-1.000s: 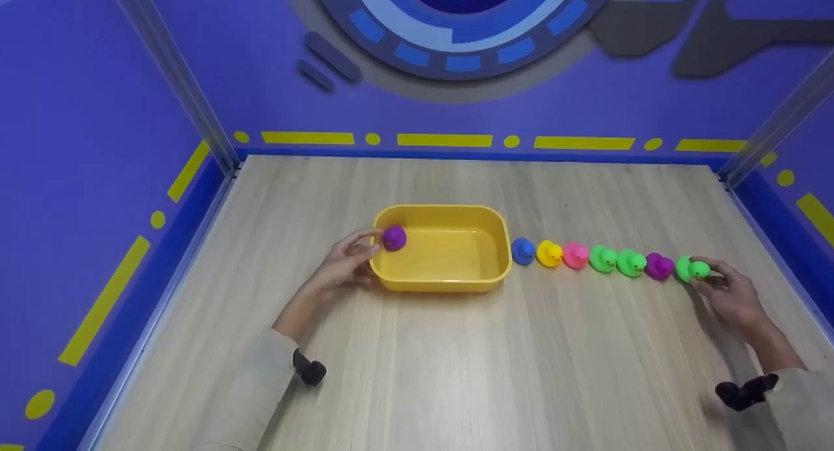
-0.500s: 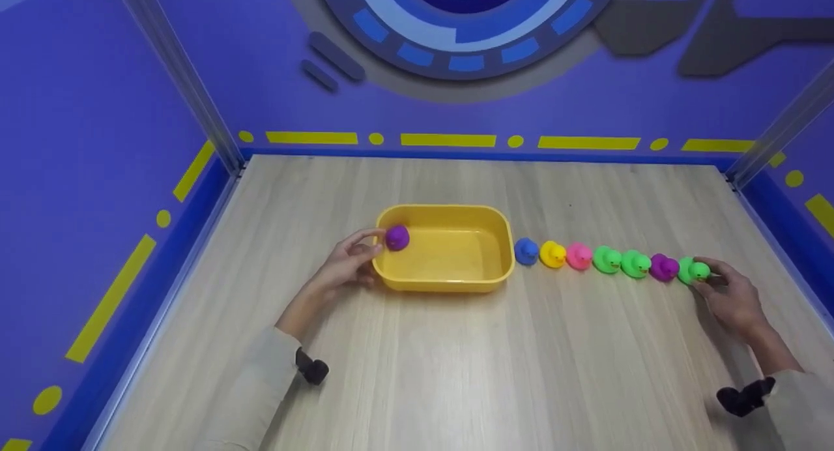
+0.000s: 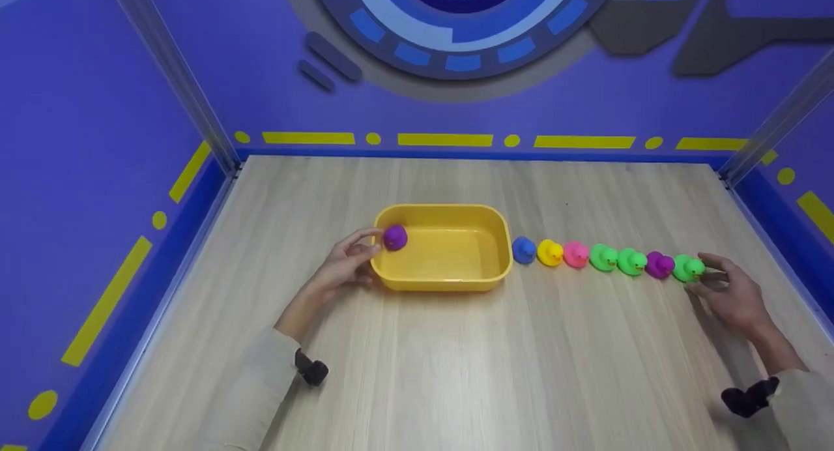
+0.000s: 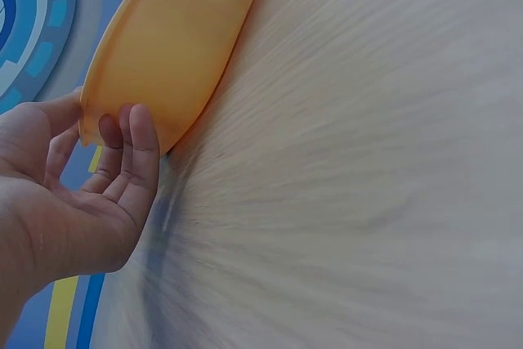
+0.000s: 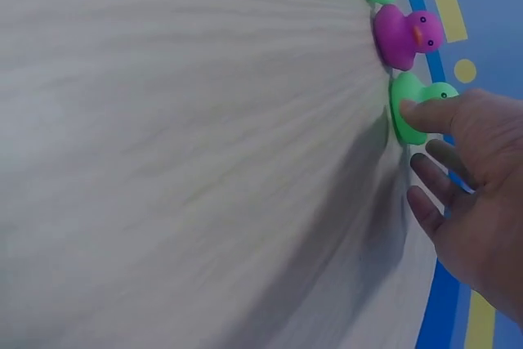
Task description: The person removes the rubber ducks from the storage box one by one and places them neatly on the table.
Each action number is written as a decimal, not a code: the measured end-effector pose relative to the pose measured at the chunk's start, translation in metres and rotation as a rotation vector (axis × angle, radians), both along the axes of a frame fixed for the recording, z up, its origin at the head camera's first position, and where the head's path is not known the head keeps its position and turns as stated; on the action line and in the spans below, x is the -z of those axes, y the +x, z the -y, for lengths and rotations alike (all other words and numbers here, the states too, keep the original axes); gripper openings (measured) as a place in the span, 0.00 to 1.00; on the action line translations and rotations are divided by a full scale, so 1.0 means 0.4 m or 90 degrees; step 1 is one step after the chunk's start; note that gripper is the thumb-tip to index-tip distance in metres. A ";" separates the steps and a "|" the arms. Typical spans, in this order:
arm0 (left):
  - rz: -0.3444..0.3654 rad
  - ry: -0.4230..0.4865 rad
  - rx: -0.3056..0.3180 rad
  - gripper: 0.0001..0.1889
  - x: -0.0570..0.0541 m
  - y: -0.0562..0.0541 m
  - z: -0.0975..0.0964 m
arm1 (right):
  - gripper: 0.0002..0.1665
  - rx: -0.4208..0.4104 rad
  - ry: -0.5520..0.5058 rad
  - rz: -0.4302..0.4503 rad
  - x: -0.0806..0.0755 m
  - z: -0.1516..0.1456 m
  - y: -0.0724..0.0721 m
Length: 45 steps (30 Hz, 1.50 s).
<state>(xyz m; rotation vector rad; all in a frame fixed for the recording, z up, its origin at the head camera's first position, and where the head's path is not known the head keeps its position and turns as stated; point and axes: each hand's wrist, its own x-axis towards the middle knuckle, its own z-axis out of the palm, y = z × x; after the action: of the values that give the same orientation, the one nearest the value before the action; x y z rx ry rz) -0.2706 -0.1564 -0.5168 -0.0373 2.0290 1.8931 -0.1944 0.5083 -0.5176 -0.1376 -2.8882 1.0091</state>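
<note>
A yellow plastic tub (image 3: 443,285) stands mid-table, with a purple toy duck (image 3: 395,238) inside by its left wall. My left hand (image 3: 342,261) grips the tub's left end, its fingertips at the rim and outer wall in the left wrist view. To the tub's right runs a row of toy ducks: blue (image 3: 524,250), yellow (image 3: 550,253), pink (image 3: 576,255), two green ones, then purple (image 3: 659,265). At the row's right end sits a green duck (image 3: 687,268). My right hand (image 3: 736,298) is beside it, thumb and fingers spread apart around its right side.
The wooden table (image 3: 482,366) ends at a patterned blue back wall (image 3: 443,122), with blue side walls left and right. The duck row lies along the table's right half, close to the tub. A black wrist camera (image 3: 311,368) sits on the left sleeve.
The right-end green duck has slid left to the purple one. My right hand has loosened from it, its fingers parting. The left hand stays at the tub.
</note>
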 end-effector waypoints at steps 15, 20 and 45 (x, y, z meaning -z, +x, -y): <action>0.010 0.018 -0.007 0.23 0.000 -0.002 0.003 | 0.39 -0.042 0.024 -0.054 -0.063 -0.003 -0.016; 0.006 0.033 -0.009 0.24 -0.005 0.001 0.002 | 0.37 -0.079 0.030 -0.090 -0.105 0.019 -0.039; 0.017 0.035 -0.015 0.24 0.002 0.001 -0.005 | 0.27 -0.248 -0.054 -0.155 -0.159 0.236 -0.099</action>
<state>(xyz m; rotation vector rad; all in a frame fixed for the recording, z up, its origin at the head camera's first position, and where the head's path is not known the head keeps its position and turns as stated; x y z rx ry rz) -0.2702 -0.1543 -0.5176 -0.0733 1.9659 1.9516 -0.2339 0.4141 -0.4542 0.5254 -2.7020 1.1125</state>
